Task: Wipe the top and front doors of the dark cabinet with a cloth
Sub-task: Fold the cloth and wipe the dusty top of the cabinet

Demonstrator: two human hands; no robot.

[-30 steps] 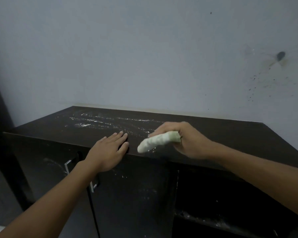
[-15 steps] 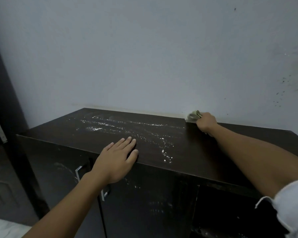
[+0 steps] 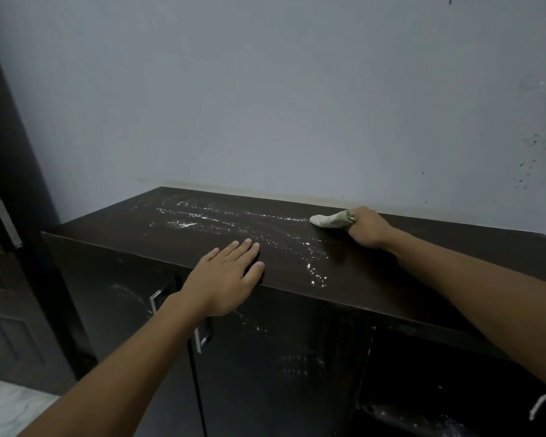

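Observation:
The dark cabinet [image 3: 423, 266] stands against a pale wall, its top streaked with white dust [image 3: 221, 222] on the left half. My right hand [image 3: 368, 228] grips a rolled pale green cloth [image 3: 330, 219] pressed on the top near the back edge. Flat on the top's front edge, fingers spread, lies my left hand [image 3: 227, 279], holding nothing. Below it are two front doors [image 3: 265, 373] with metal handles [image 3: 202, 337], smeared with white marks.
The cabinet's right compartment [image 3: 438, 389] is open and dark, with white dust on its shelf. A dark door [image 3: 10, 294] with a metal latch stands at the left. Pale marbled floor [image 3: 7, 411] shows at bottom left.
My right hand carried the cloth from the front edge to the back of the top, then drew it slightly forward and left. The left hand stayed put.

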